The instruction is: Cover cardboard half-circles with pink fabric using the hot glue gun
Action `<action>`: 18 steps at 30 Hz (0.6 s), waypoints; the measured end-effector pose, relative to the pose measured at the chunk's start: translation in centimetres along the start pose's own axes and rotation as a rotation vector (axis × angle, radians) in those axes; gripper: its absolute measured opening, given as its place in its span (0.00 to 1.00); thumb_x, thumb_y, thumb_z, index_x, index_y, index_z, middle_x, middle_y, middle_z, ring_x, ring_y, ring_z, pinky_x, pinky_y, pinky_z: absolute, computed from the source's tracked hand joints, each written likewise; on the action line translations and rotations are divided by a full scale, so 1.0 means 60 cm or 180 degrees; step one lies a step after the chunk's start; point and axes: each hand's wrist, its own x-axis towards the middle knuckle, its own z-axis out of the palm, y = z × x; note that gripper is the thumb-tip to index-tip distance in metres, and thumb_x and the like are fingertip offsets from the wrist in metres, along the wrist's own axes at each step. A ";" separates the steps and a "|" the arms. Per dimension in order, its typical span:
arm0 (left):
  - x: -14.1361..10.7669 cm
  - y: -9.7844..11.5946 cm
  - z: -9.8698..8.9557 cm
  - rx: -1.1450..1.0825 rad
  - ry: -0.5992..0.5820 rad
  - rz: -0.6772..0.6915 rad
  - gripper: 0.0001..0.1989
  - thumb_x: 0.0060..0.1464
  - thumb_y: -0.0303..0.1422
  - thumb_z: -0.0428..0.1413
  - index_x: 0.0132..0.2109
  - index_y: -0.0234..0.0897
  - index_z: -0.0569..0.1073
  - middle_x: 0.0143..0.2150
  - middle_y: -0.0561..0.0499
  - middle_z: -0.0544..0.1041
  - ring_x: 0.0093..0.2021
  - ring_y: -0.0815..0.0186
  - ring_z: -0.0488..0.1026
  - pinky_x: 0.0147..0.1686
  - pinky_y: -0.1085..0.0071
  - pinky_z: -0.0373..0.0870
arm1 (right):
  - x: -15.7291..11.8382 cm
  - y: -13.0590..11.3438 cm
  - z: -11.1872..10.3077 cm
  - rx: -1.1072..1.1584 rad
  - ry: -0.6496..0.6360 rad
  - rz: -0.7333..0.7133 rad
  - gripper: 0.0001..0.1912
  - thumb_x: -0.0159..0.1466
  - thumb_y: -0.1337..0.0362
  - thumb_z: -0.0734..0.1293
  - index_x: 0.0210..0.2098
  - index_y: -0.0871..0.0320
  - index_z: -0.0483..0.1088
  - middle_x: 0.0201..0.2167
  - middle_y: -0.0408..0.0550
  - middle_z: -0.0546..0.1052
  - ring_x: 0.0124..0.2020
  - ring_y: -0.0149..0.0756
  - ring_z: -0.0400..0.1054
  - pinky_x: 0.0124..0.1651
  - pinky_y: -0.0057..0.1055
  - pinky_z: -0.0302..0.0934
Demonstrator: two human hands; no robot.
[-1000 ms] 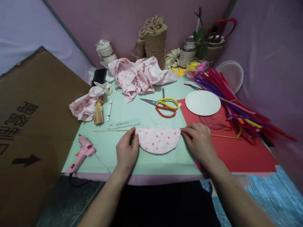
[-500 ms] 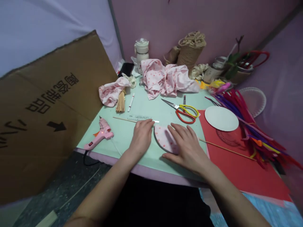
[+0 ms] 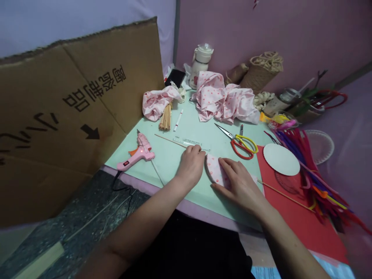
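Observation:
A half-round piece of pink patterned cloth [image 3: 214, 169] with a dark curved edge lies on the pale green table top. My right hand [image 3: 236, 180] presses on its right part, thumb and fingers apart. Just left of the cloth, my left hand [image 3: 191, 164] has its fingers bent together over a thin wooden stick [image 3: 170, 140], which runs out to the left. Another length of stick [image 3: 286, 195] shows right of my right hand, over red paper. A clear ruler [image 3: 188, 142] lies behind my left hand.
Left are a pink glue gun [image 3: 138, 152] and a cardboard sheet [image 3: 124, 97]. Scissors [image 3: 240, 143], a white paper plate [image 3: 281, 159] and red paper [image 3: 290, 209] lie right. Crumpled cloth [image 3: 221, 97], bundled sticks [image 3: 165, 117] and a bottle [image 3: 200, 64] stand behind.
The camera view has shifted, so the scene sits further right. My left hand's fingers are more curled at the stick, and the cloth's curved edge is lifted slightly more.

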 end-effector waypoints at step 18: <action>0.002 -0.003 0.004 -0.0035 0.0012 -0.0085 0.13 0.62 0.24 0.46 0.42 0.35 0.76 0.47 0.43 0.71 0.51 0.56 0.65 0.51 0.60 0.66 | 0.001 0.000 -0.007 0.0254 0.0017 -0.0005 0.37 0.62 0.53 0.67 0.67 0.54 0.54 0.58 0.61 0.67 0.56 0.55 0.64 0.55 0.55 0.62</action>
